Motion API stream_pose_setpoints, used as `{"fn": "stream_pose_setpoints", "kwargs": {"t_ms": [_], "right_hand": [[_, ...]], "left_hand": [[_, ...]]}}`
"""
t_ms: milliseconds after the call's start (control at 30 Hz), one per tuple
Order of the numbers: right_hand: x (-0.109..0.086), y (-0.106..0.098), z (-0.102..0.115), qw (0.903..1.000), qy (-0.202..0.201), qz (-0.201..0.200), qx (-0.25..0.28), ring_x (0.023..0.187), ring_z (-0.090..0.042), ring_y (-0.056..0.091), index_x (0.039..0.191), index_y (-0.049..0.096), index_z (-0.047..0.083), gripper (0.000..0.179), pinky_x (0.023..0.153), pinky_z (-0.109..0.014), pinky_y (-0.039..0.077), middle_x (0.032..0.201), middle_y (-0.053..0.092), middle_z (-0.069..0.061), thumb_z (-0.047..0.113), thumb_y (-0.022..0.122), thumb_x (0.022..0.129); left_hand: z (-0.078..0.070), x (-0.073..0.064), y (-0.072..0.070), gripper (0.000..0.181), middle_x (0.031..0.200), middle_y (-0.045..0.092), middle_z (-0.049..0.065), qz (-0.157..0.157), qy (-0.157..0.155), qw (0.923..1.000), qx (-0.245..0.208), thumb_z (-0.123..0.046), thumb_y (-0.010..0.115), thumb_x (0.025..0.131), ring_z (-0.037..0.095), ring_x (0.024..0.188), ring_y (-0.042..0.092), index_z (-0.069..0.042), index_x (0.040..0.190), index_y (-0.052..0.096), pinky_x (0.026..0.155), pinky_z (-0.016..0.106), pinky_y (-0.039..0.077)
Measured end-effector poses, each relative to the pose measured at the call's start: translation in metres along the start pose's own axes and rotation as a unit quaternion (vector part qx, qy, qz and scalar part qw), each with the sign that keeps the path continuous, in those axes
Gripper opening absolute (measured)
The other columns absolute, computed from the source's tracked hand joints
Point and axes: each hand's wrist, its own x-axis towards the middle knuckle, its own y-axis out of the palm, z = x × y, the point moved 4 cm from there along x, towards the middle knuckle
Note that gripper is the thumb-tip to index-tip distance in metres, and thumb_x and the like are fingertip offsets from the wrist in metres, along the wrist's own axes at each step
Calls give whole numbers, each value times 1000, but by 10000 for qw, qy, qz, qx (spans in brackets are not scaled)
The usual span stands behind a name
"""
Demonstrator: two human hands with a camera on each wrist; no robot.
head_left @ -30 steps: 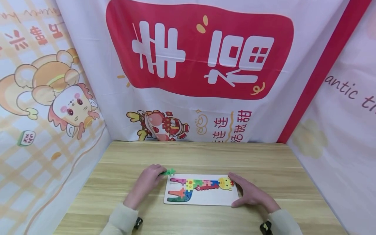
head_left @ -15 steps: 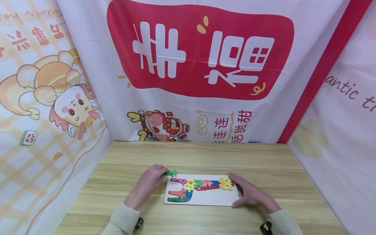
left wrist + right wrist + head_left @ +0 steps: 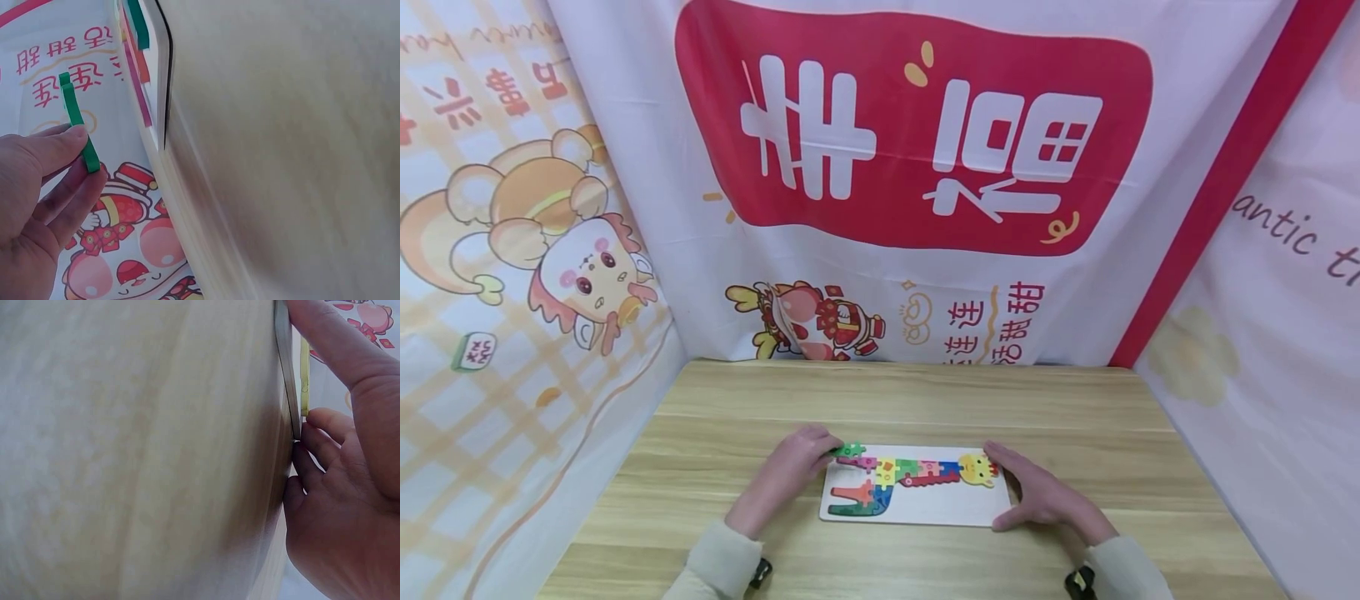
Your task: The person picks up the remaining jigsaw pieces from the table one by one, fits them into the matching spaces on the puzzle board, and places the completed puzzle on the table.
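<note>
In the head view a white puzzle board (image 3: 947,507) lies on the table, carrying a giraffe of coloured jigsaw pieces. My left hand (image 3: 797,460) pinches a green puzzle piece (image 3: 852,450) over the board's far left corner, near the pink leg piece (image 3: 859,463). The left wrist view has this green piece (image 3: 80,125) edge-on between thumb and fingers, apart from the board. Around the board's right end, my right hand (image 3: 1041,493) grips it, thumb at the near corner and fingers by the yellow giraffe head (image 3: 976,469). In the right wrist view, fingertips touch the board's edge (image 3: 289,381).
The wooden table (image 3: 887,400) extends around the board on all sides. Behind it hangs a printed cloth (image 3: 887,267), with more printed cloth along the left and right sides.
My left hand has moved right and slightly nearer, bringing the green puzzle piece from beyond the board's far left corner to over it. The right hand and board look still.
</note>
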Motion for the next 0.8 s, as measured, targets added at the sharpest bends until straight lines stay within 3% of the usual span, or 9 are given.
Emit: {"fn": "stream_pose_setpoints", "kwargs": {"t_ms": [367,800], "right_hand": [[-2,1,2,10000,-5,45,51,156,-47,20,164,29,16,122,123,-71,20,172,22,-15,50,94,66],[-4,-1,4,9999,-143,-16,52,155,-50,21,164,29,12,123,122,-72,20,171,23,-18,47,95,67]], "left_hand": [[-12,0,17,28,109,77,-5,667,216,9970,-333,-13,82,89,10,99,71,-19,116,79,89,31,62],[-12,3,27,29,111,77,-4,1137,-11,9918,-587,-13,80,91,8,98,70,-19,119,78,89,32,62]]}}
